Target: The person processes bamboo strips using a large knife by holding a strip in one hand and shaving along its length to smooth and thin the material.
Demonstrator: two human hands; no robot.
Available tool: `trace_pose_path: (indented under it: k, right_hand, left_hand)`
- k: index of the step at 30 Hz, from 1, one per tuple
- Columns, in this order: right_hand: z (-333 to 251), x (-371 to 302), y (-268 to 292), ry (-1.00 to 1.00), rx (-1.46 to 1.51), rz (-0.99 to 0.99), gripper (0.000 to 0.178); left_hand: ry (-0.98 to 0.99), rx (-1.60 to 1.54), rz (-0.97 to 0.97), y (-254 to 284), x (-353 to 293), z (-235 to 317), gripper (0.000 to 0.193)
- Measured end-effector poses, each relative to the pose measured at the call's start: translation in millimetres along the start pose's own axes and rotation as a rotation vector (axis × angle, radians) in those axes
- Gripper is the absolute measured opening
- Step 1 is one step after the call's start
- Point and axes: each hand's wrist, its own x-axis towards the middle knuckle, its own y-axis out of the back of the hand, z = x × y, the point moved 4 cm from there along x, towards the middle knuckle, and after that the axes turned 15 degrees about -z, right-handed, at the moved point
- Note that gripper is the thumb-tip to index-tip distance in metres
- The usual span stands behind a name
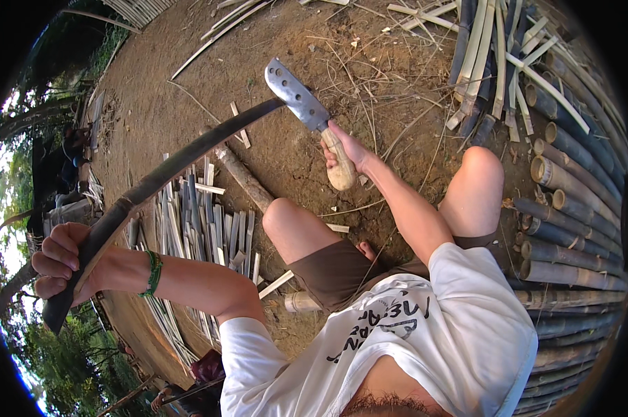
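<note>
My left hand (62,263), a green bracelet at its wrist, is closed round the near end of a long, dark split bamboo piece (171,165). The piece slants up and away to the right. In my right hand (348,147) is the pale wooden handle of a cleaver (294,90), fingers wrapped round it. Its broad steel blade has several round holes and points away to the upper left. The far end of the bamboo meets the blade's left edge in the picture; whether they touch or the blade is cutting in, I cannot tell.
Split bamboo slats (201,222) are piled by my left knee, near a round pole (241,174) on the dirt. Whole bamboo poles (571,257) are stacked along my right side. More strips (491,55) lie heaped at the far right. People sit at the far left.
</note>
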Motion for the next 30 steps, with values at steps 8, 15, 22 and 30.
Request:
trace_pose_path:
  k: [8, 15, 22, 30]
  right_hand:
    - [-28, 10, -68, 0.161, -1.175, 0.234, 0.059]
    - [-31, 6, -2, -0.137, -1.170, 0.473, 0.064]
    - [-33, -9, 5, 0.000, -1.252, 0.417, 0.061]
    - [-46, -10, -23, 0.030, -1.300, 0.371, 0.065]
  left_hand:
    - [0.014, -0.011, 0.033, 22, -13, 9, 0.033]
    - [-0.052, -0.075, 0.038, -1, 0, -9, 0.038]
    - [-0.071, -0.206, -0.081, -26, 17, -26, 0.039]
    - [-0.070, -0.291, -0.109, -32, 14, -28, 0.040]
